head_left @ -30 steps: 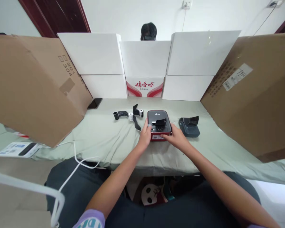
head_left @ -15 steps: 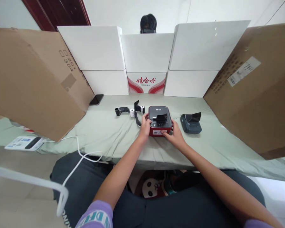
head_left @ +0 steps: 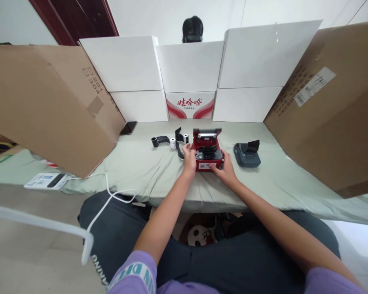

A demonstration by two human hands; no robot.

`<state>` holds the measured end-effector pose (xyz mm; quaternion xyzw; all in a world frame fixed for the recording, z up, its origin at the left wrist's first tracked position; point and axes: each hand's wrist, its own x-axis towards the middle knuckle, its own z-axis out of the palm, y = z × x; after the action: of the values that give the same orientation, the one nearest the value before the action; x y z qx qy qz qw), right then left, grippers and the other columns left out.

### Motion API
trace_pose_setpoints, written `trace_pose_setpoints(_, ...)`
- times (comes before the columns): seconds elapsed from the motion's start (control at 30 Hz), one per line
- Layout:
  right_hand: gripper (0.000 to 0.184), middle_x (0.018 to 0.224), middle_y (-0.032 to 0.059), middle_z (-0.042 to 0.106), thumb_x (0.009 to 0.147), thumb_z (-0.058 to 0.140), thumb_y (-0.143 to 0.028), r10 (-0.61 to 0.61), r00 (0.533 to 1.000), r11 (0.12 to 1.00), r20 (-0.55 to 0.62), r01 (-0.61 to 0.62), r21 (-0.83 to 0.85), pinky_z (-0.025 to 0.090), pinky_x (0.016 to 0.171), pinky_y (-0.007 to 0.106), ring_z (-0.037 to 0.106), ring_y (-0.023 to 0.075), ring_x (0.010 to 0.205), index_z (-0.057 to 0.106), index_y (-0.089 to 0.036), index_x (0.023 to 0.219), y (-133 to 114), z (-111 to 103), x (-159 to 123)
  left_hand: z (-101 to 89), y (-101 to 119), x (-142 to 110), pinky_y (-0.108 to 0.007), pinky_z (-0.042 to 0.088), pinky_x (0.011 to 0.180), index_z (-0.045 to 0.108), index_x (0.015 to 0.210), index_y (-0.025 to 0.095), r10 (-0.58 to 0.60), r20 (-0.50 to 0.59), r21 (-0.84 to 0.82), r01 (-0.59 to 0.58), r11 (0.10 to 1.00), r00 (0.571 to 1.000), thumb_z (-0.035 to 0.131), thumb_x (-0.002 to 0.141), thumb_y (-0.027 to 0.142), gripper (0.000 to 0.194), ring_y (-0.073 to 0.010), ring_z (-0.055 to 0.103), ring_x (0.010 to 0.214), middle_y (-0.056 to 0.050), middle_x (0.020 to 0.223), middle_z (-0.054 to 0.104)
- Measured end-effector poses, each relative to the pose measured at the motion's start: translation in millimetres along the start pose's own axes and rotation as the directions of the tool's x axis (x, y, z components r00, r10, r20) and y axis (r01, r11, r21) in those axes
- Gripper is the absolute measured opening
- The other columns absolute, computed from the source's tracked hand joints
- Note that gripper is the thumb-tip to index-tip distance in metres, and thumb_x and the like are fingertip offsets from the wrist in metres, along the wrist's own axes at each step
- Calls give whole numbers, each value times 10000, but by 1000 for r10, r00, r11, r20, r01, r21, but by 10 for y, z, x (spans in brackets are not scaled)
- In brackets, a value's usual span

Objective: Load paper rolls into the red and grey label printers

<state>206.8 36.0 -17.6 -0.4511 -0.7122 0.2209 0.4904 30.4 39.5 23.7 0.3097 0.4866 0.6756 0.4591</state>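
Observation:
A small red and black receipt printer (head_left: 209, 155) stands on the cloth in front of me with its lid (head_left: 207, 131) raised. Inside the red bay nothing like a roll shows clearly; a black strip lies across its front edge. My left hand (head_left: 189, 161) grips the printer's left side, thumb near the top panel. Around the right front corner, my right hand (head_left: 227, 168) is closed, its thumb by the white label. Just left of the printer lie small paper rolls (head_left: 173, 143) with black strips and a black roll (head_left: 154, 142).
A dark grey handheld printer (head_left: 247, 155) with a black strip sits on the right. A phone (head_left: 129, 128) lies at the back left. White boxes (head_left: 190, 67) and brown cardboard (head_left: 58, 106) wall the table. A white cable (head_left: 110, 196) hangs at the left front; another person's head (head_left: 192, 29) shows behind.
The printer's lid has swung up and back, exposing the red inside. Both hands stay on its sides. The whole view has shifted slightly.

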Motion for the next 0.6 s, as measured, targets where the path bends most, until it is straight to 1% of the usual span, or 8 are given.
trace_pose_setpoints(0.17, 864, 1325, 185, 567, 812, 743, -720, -15, 1000, 1000, -5, 15, 9, 465, 1123, 608, 563, 372, 1275, 460, -209, 1450, 27, 13, 8, -70, 81, 74, -361, 494, 1124, 618, 1149, 208, 58, 65, 270, -74, 960, 996, 480, 869, 137, 320, -200, 657, 1258, -82, 1285, 710)
trace_pose_setpoints(0.23, 870, 1322, 182, 565, 808, 743, -728, -14, 1000, 1000, 4, 14, 11, 470, 1117, 606, 563, 372, 1269, 461, -213, 1451, 43, 16, 14, -90, 209, 169, -372, 474, 1143, 696, 1068, 198, 184, 141, 470, -230, 852, 973, 503, 902, 193, 254, -216, 658, 1245, -82, 1236, 735)
trace_pose_setpoints(0.3, 872, 1323, 176, 564, 808, 740, -734, -18, 1000, 1000, 10, 17, 13, 469, 1120, 602, 562, 372, 1268, 461, -223, 1457, 57, 17, 18, -62, 383, 306, -382, 444, 1163, 758, 1029, 205, 257, 334, 642, -418, 642, 907, 533, 925, 220, 248, -230, 664, 1240, -78, 1224, 763)
trace_pose_setpoints(0.33, 870, 1324, 172, 565, 810, 738, -735, -19, 1000, 1000, 13, 19, 13, 468, 1123, 599, 562, 371, 1270, 459, -229, 1461, 61, 16, 19, -25, 474, 383, -389, 438, 1160, 781, 1043, 219, 212, 460, 689, -497, 528, 862, 540, 935, 219, 264, -234, 682, 1214, -67, 1204, 783)
trace_pose_setpoints(0.4, 862, 1327, 169, 566, 816, 734, -731, -23, 1000, 1000, 20, 23, 13, 463, 1129, 597, 558, 371, 1276, 457, -237, 1466, 65, 12, 20, 92, 633, 533, -403, 424, 1157, 805, 1096, 248, 21, 657, 708, -627, 324, 753, 550, 945, 205, 300, -243, 704, 1193, -50, 1196, 807)
trace_pose_setpoints(0.5, 852, 1336, 170, 565, 824, 727, -726, -30, 999, 999, 26, 30, 13, 459, 1134, 598, 554, 374, 1286, 457, -240, 1468, 62, 4, 23, 308, 754, 685, -441, 364, 1192, 810, 1130, 263, -237, 751, 651, -752, 104, 616, 595, 939, 220, 291, -269, 704, 1210, -49, 1203, 814)
trace_pose_setpoints(0.53, 853, 1337, 172, 565, 823, 729, -726, -30, 999, 999, 25, 30, 13, 459, 1134, 598, 554, 376, 1287, 458, -238, 1467, 61, 1, 24, 372, 762, 710, -452, 351, 1200, 805, 1142, 261, -295, 745, 638, -768, 55, 598, 621, 928, 235, 283, -276, 706, 1205, -53, 1197, 815)
trace_pose_setpoints(0.6, 856, 1336, 174, 561, 821, 734, -722, -29, 999, 999, 30, 28, 20, 468, 1127, 592, 554, 378, 1288, 457, -231, 1465, 59, -4, 25, 467, 750, 732, -467, 354, 1192, 793, 1167, 241, -363, 708, 643, -765, -20, 605, 665, 899, 249, 297, -291, 712, 1185, -74, 1180, 816)
